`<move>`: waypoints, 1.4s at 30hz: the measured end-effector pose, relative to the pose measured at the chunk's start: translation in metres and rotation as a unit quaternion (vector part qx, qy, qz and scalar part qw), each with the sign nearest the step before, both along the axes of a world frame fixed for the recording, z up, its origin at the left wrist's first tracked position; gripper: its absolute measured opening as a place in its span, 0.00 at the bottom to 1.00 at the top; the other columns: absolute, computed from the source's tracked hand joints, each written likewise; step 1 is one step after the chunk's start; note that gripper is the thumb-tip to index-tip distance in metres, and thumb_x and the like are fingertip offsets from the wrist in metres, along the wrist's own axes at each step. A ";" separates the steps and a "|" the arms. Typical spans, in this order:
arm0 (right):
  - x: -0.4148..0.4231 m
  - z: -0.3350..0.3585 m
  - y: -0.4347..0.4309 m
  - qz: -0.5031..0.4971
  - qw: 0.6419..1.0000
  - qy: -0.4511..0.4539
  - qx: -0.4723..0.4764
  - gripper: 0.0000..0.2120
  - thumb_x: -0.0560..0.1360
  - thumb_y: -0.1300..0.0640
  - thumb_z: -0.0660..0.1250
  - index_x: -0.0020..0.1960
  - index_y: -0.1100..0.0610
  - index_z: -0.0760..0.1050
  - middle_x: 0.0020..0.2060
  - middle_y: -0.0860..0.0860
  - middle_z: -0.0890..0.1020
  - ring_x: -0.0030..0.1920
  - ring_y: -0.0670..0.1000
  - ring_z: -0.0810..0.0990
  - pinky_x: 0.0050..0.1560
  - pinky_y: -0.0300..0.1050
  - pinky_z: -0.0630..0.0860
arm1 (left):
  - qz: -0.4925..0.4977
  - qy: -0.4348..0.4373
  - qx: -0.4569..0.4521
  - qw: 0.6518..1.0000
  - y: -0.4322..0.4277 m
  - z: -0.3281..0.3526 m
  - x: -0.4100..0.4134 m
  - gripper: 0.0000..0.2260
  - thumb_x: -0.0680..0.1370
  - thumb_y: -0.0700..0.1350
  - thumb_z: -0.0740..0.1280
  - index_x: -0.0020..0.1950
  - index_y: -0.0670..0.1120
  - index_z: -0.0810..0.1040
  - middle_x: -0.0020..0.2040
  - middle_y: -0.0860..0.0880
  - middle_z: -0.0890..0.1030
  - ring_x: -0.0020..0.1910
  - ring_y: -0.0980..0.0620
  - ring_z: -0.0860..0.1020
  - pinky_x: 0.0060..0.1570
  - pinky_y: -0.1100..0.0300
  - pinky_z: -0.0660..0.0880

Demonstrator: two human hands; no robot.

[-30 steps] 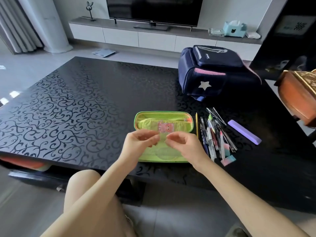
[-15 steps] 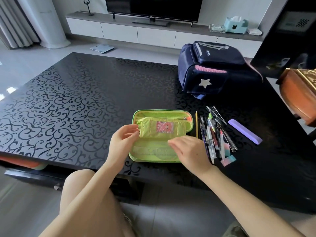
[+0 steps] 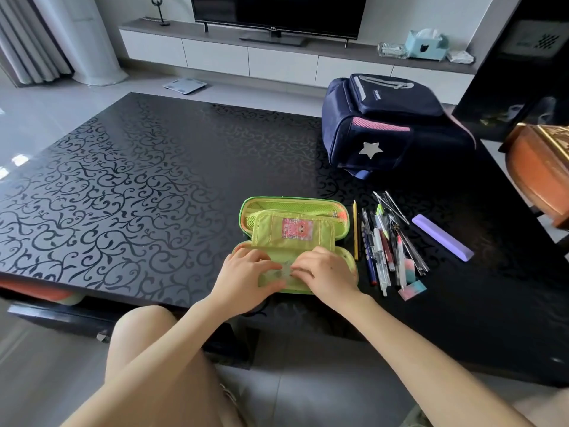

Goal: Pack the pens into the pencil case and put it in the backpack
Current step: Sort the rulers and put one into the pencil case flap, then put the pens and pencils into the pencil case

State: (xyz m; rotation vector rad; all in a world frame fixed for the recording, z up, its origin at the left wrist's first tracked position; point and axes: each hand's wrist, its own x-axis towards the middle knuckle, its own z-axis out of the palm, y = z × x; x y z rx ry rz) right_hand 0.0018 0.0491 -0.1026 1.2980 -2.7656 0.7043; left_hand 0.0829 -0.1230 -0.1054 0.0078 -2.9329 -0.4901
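A lime-green pencil case (image 3: 295, 204) lies open near the front edge of the black table (image 3: 138, 180). Its inner flap (image 3: 268, 231), with a pink sticker, is folded up over the far half. My left hand (image 3: 246, 272) and my right hand (image 3: 326, 272) lie side by side on the near half, bent fingertips touching its inner pocket, nothing visibly gripped. Several pens (image 3: 381, 241) and a yellow pencil (image 3: 355, 229) lie loose just right of the case. The navy backpack (image 3: 385, 127) with a white star stands at the back right, its zips shut as far as I see.
A purple stick-shaped box (image 3: 440, 237) and a pastel eraser (image 3: 412, 289) lie beside the pens. A wooden chair (image 3: 538, 167) stands off the table's right edge. My knee (image 3: 147, 349) is below the front edge.
The inner flap went from lying toward me to folded over the far half. Both hands then came down from mid-case onto the near half, close together.
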 end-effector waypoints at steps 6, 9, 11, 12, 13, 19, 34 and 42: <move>0.001 -0.008 0.008 -0.057 0.998 -0.020 -0.002 0.17 0.73 0.73 0.61 0.55 0.59 0.81 0.53 0.51 0.82 0.57 0.53 0.76 0.55 0.47 0.75 | 0.005 -0.008 0.003 1.000 -0.008 0.001 -0.008 0.08 0.72 0.53 0.68 0.48 0.55 0.83 0.49 0.50 0.80 0.51 0.45 0.75 0.50 0.51 0.75; 0.004 -0.004 0.027 -0.082 0.995 -0.025 -0.041 0.17 0.73 0.73 0.60 0.55 0.61 0.80 0.54 0.53 0.82 0.57 0.52 0.78 0.61 0.40 0.71 | 0.020 -0.032 0.000 0.999 -0.011 0.006 -0.012 0.06 0.72 0.50 0.70 0.49 0.55 0.83 0.50 0.51 0.78 0.51 0.47 0.73 0.49 0.54 0.73; 0.003 0.002 0.042 -0.115 0.990 0.000 -0.081 0.16 0.72 0.74 0.61 0.52 0.62 0.81 0.50 0.54 0.84 0.54 0.53 0.80 0.59 0.40 0.71 | 0.048 0.025 0.030 0.998 -0.014 0.011 -0.014 0.05 0.72 0.45 0.71 0.47 0.51 0.84 0.48 0.50 0.80 0.49 0.46 0.74 0.47 0.54 0.73; -0.001 0.005 0.048 -0.136 0.986 0.016 -0.096 0.15 0.72 0.74 0.62 0.50 0.62 0.82 0.48 0.54 0.84 0.52 0.53 0.81 0.58 0.43 0.74 | 0.079 0.061 0.055 0.994 -0.015 0.014 -0.017 0.06 0.72 0.43 0.71 0.47 0.48 0.83 0.48 0.48 0.80 0.49 0.44 0.74 0.47 0.55 0.71; -0.005 0.007 0.053 -0.159 0.981 0.030 -0.103 0.13 0.72 0.73 0.63 0.49 0.61 0.82 0.45 0.53 0.85 0.50 0.54 0.82 0.55 0.46 0.77 | 0.115 0.080 0.075 0.987 -0.016 0.018 -0.022 0.08 0.72 0.42 0.70 0.50 0.46 0.82 0.50 0.46 0.80 0.50 0.43 0.74 0.50 0.56 0.69; -0.002 0.012 0.071 -0.245 0.967 0.032 -0.062 0.09 0.73 0.66 0.66 0.46 0.56 0.83 0.39 0.47 0.85 0.43 0.50 0.81 0.52 0.18 0.55 | 0.159 -0.037 0.180 0.970 -0.010 0.031 -0.064 0.32 0.68 0.42 0.73 0.69 0.48 0.66 0.62 0.46 0.75 0.60 0.44 0.71 0.59 0.52 0.68; -0.074 0.002 0.135 -0.463 0.883 -0.048 0.065 0.17 0.77 0.51 0.63 0.61 0.60 0.74 0.56 0.56 0.78 0.55 0.57 0.76 0.46 0.50 0.76 | 0.074 -0.037 0.204 0.976 0.003 0.043 -0.054 0.12 0.71 0.48 0.73 0.53 0.47 0.81 0.46 0.54 0.79 0.47 0.52 0.76 0.47 0.59 0.69; -0.098 0.013 0.142 -0.440 0.875 -0.084 0.183 0.18 0.78 0.64 0.57 0.30 0.56 0.59 0.27 0.50 0.64 0.29 0.51 0.67 0.25 0.40 0.56 | 0.100 -0.011 0.176 0.979 0.004 0.045 -0.063 0.10 0.72 0.48 0.72 0.51 0.48 0.81 0.42 0.52 0.80 0.40 0.49 0.77 0.40 0.58 0.70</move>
